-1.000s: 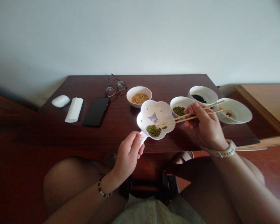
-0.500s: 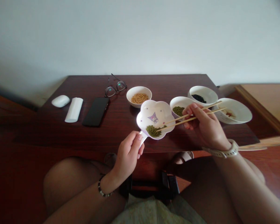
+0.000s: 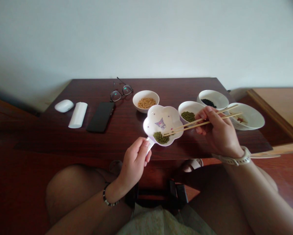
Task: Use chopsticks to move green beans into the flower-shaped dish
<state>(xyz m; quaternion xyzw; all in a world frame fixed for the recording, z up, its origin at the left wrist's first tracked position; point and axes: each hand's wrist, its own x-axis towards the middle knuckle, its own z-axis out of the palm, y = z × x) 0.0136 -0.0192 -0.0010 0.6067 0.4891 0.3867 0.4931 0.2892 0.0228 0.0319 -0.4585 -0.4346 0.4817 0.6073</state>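
Right hand [image 3: 218, 133] rightward, fingers [image 3: 203, 112] around chopsticks [image 3: 185, 128]

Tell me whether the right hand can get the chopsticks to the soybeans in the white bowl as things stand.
Probably yes. The flower-shaped dish, held by the left hand, lies between the right hand and the soybeans, but nothing stands above it, so the chopsticks could likely pass over.

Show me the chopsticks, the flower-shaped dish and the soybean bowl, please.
Chopsticks [image 3: 185, 126], head view, middle of the upper stick.
Flower-shaped dish [image 3: 170, 114], head view, bare white inside of a lobe.
Soybean bowl [image 3: 134, 99], head view, left rim.
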